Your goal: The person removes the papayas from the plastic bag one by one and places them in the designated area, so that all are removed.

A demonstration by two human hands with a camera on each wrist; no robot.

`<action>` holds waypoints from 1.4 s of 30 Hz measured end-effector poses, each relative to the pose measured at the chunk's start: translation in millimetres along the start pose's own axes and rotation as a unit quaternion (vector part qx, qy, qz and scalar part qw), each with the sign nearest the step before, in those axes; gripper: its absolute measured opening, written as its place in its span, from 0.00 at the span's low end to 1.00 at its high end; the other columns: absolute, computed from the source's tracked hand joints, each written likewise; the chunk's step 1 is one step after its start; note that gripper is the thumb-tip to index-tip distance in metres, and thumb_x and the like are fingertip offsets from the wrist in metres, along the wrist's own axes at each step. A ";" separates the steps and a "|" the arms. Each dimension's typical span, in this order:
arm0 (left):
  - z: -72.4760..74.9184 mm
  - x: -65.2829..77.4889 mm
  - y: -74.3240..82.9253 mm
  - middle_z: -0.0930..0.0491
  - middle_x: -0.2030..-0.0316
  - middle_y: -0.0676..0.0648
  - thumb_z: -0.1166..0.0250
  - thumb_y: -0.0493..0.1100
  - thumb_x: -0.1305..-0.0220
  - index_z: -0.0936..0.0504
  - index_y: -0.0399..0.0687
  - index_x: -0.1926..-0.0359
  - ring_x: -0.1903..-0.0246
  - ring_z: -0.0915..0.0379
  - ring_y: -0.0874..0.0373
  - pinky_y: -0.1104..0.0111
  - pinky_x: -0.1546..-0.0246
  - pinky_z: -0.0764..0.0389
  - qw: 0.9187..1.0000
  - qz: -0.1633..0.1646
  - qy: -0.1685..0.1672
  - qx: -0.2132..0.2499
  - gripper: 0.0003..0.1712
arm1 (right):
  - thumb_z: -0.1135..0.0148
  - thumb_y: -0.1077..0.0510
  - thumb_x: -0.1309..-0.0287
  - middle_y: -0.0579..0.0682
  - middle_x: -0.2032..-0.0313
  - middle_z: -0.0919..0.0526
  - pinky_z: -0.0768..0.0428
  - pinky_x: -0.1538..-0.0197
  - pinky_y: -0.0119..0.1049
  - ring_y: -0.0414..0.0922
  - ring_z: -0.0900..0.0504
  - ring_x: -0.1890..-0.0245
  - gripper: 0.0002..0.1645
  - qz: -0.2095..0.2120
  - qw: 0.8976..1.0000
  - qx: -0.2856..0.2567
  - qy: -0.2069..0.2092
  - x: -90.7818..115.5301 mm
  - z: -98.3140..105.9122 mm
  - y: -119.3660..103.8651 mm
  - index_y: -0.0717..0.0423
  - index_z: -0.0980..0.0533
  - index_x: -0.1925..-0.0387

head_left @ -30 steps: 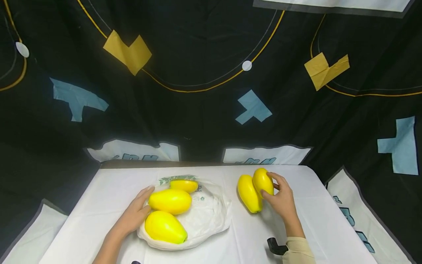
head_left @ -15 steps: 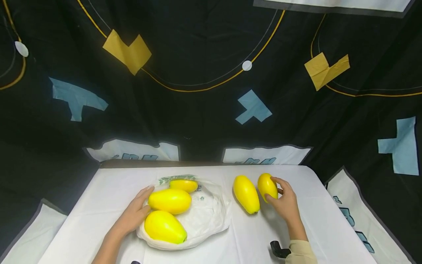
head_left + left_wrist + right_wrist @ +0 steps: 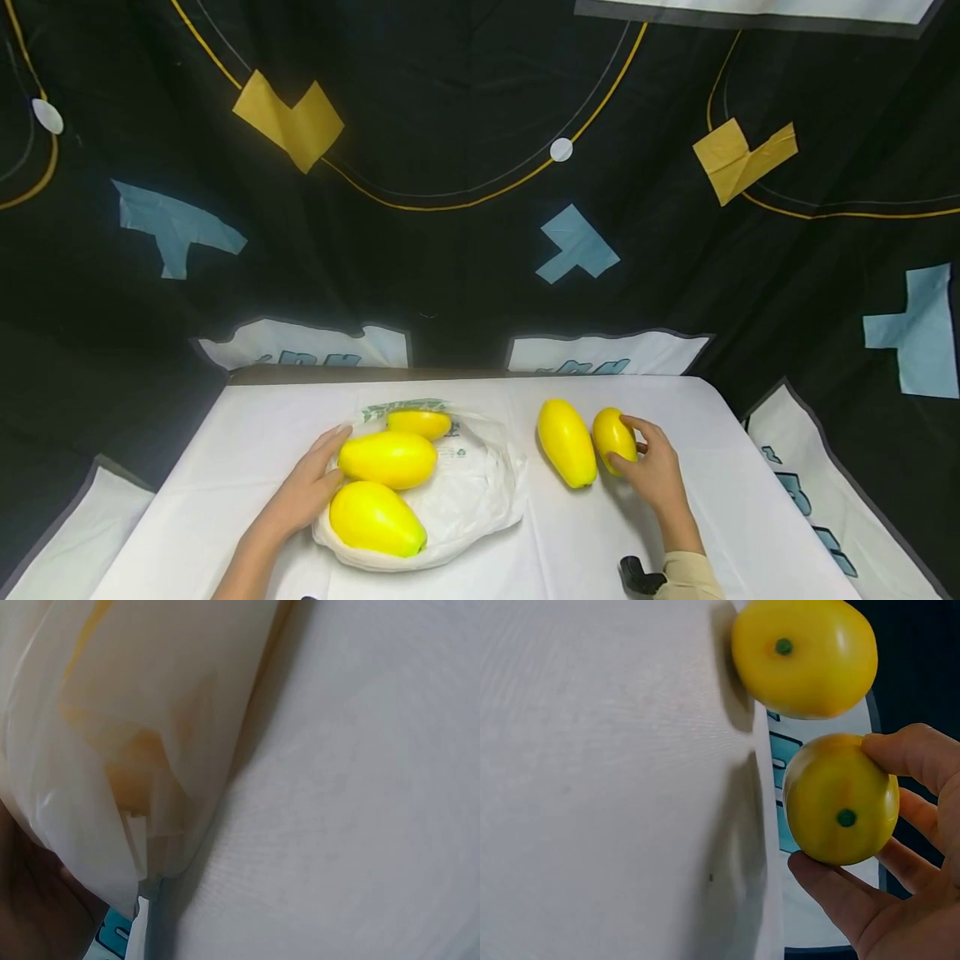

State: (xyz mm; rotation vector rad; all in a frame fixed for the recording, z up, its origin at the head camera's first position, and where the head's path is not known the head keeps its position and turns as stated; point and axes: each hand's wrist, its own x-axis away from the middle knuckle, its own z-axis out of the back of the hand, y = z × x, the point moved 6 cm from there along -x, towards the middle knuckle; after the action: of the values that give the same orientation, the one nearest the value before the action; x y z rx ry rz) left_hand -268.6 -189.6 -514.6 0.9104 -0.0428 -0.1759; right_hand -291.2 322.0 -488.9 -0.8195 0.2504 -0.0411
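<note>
The fingers of the right hand (image 3: 651, 471) pinch a smaller, smooth yellow oval fruit with a green stem stub (image 3: 606, 435) between the thumb on its near side and the fingertips on its far right side; its long axis runs away from the wrist, stem end toward the palm side, tilted slightly left at the far end; its shadow stands apart from it in the right wrist view, so it looks lifted off the white-covered bench (image 3: 585, 542); just left of these fingers, across a narrow gap, lies a larger, glossy yellow oblong fruit (image 3: 566, 443), its axis nearly parallel; well to their left, past that fruit, is a crumpled white plastic bag with green print (image 3: 476, 508); the right hand is the nearer to both loose fruits, the left hand (image 3: 303, 483) to the bag, its fingers against the rim, though whether they pinch the plastic I cannot tell; right of the left fingers, in the bag, lie a middle yellow fruit (image 3: 387, 460), a rounder yellow fruit (image 3: 377, 518) nearer the person and a partly covered yellow fruit (image 3: 418, 425) farther off
</note>
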 end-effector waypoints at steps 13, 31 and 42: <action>-1.4 2.3 -0.8 0.53 0.26 0.36 0.50 0.34 0.32 0.44 0.41 0.26 0.28 0.60 0.36 0.37 0.32 0.56 1.000 -0.003 -0.002 0.004 0.34 | 0.26 0.63 0.52 0.58 0.37 0.31 0.26 0.39 0.55 0.59 0.32 0.37 0.39 0.003 1.000 0.010 -0.008 6.8 -7.2 14.2 0.57 0.30 0.37; -1.8 2.5 0.7 0.53 0.26 0.36 0.50 0.33 0.32 0.44 0.40 0.26 0.28 0.61 0.35 0.37 0.32 0.57 1.000 -0.006 -0.002 0.002 0.34 | 0.26 0.59 0.51 0.60 0.37 0.32 0.25 0.41 0.57 0.63 0.28 0.41 0.38 0.002 1.000 0.018 0.000 8.5 -1.7 12.0 0.57 0.30 0.37; -0.3 1.2 -0.8 0.53 0.26 0.36 0.50 0.34 0.32 0.45 0.40 0.26 0.27 0.61 0.36 0.38 0.32 0.57 1.000 -0.002 0.000 -0.001 0.34 | 0.25 0.55 0.52 0.58 0.34 0.34 0.30 0.38 0.58 0.60 0.34 0.38 0.41 0.013 0.999 0.027 0.039 3.5 14.4 -15.0 0.53 0.30 0.35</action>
State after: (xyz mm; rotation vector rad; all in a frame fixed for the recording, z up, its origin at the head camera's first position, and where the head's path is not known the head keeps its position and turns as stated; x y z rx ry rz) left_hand -267.5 -190.0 -515.5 0.9081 -0.0401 -0.1794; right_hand -283.5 321.6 -469.2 -0.7625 0.3333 -0.0552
